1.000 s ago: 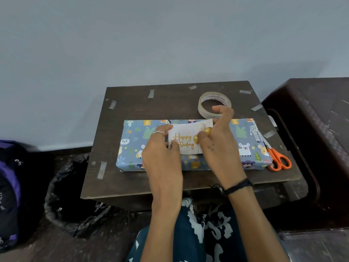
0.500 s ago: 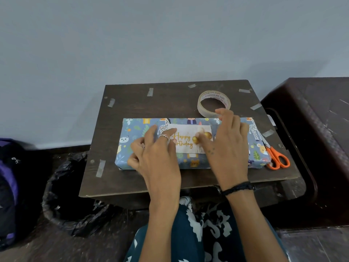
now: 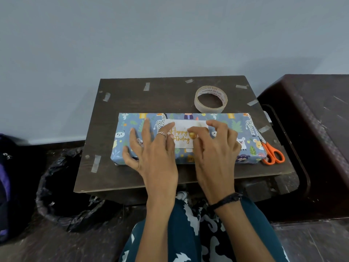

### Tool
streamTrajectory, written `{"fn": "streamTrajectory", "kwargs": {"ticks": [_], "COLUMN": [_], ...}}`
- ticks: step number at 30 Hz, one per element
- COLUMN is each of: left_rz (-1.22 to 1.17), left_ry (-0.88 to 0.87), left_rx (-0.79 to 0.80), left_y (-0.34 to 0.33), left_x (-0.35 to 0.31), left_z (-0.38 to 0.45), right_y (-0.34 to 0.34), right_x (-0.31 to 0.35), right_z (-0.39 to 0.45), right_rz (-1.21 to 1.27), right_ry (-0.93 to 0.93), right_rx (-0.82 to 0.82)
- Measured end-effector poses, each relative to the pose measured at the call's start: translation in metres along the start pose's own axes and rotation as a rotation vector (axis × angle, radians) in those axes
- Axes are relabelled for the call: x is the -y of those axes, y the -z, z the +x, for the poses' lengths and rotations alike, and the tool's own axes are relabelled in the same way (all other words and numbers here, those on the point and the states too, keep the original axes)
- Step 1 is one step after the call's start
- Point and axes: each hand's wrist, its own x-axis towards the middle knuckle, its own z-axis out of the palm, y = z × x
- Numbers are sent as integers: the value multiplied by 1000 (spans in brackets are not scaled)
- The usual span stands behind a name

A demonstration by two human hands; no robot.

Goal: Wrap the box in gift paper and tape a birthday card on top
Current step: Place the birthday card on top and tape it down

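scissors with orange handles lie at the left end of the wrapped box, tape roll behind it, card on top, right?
Not quite. The head view shows the scissors at the right end of the wrapped box, not the left. The rest holds: the tape roll sits behind the box, and the card lies on top.

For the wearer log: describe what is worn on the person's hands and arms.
The left hand has a silver ring on one finger. The right hand shows no ring; its wrist wears a thin black band. Both forearms are bare, with no sleeves in view.
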Motion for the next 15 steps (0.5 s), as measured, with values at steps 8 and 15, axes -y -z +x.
{"fn": "streamTrajectory", "kwargs": {"ticks": [8, 15], "left_rz": [-16, -17], "left_ry": [-1, 2], "left_rx": [-5, -12], "left_y": [0, -4], "left_x": [2, 4], "left_z": [1, 1], "right_y": [0, -7], "right_x": [9, 7], "right_z": [2, -4], "right_rz": [-36, -143], "right_ry": [12, 40], "right_rx": [-25, 3]}}
